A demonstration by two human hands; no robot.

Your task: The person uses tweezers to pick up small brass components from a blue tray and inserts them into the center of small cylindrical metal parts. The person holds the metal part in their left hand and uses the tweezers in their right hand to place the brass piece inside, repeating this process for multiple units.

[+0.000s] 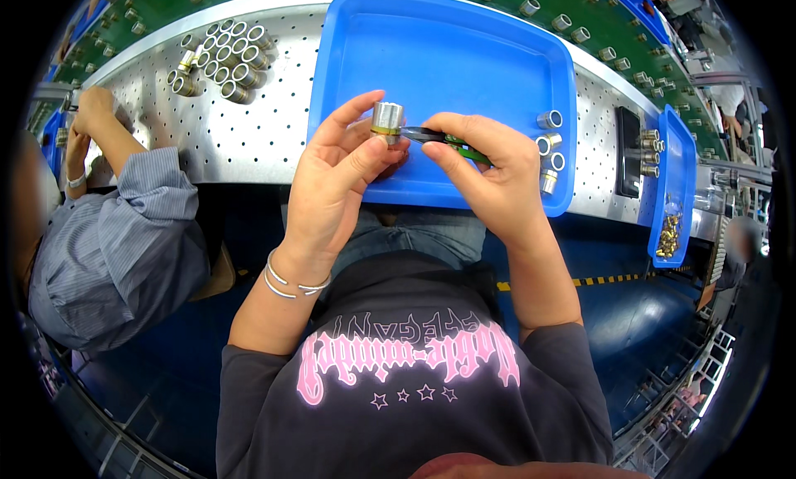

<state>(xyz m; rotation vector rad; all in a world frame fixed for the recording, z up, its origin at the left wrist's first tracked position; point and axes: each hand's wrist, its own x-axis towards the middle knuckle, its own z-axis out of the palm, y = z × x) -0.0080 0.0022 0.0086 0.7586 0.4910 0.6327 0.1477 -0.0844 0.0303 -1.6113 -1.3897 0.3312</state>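
Observation:
Between the thumb and fingers of my left hand [336, 168] is a short silver metal sleeve [387, 116] with a yellowish band near its lower end. My right hand [493, 164] is closed around green-handled pliers [456, 144]. The dark tips of the pliers meet the sleeve's lower side, by the band; whether they grip anything there is too small to tell. Both hands are over the near edge of a large blue tray [390, 199]. Several similar metal sleeves [549, 119] lie inside the tray at its right end.
A cluster of metal sleeves [232, 52] stands on the perforated metal table [282, 122] at left. To the right lie a black phone [628, 151] and a smaller blue tray [681, 160] with small brass parts [669, 234]. A green conveyor [539, 23] carries sleeves behind. A co-worker [124, 230] sits at left.

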